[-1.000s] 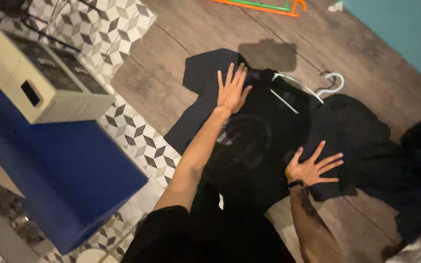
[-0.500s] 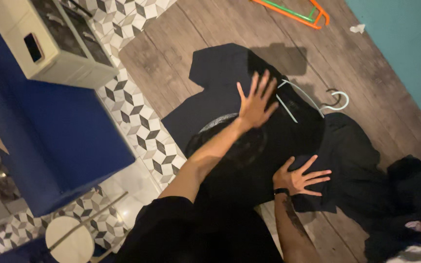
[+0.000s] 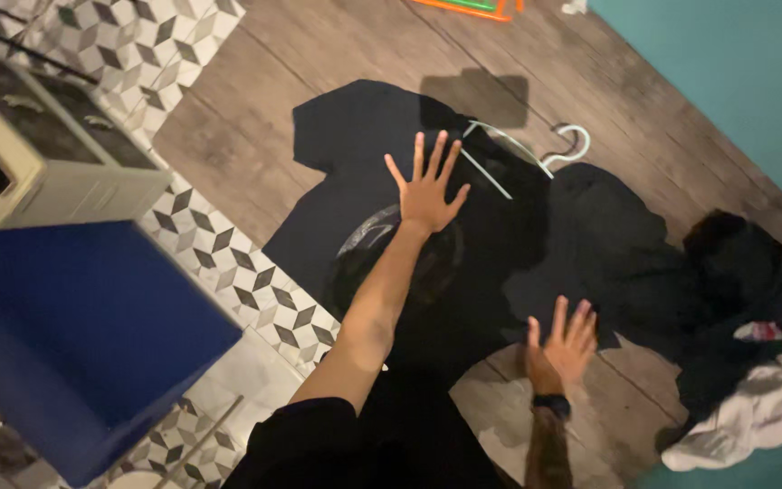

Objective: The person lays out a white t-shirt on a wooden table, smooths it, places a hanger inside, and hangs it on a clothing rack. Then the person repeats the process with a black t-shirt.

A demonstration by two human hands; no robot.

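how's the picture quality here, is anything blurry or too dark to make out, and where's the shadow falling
Head view: dim, warm light. The black shirt is so dark its folds barely show, and the dark clothes beside it merge together. The right hand is slightly motion-blurred; the left hand is sharper. A soft shadow falls on the wooden floor above the shirt. No glare.

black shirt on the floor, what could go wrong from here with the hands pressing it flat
The white hanger seems partly caught in the black shirt by the left hand, so pressing may snag or crease it. The right hand lies at the hem beside another dark garment, which might bunch in.
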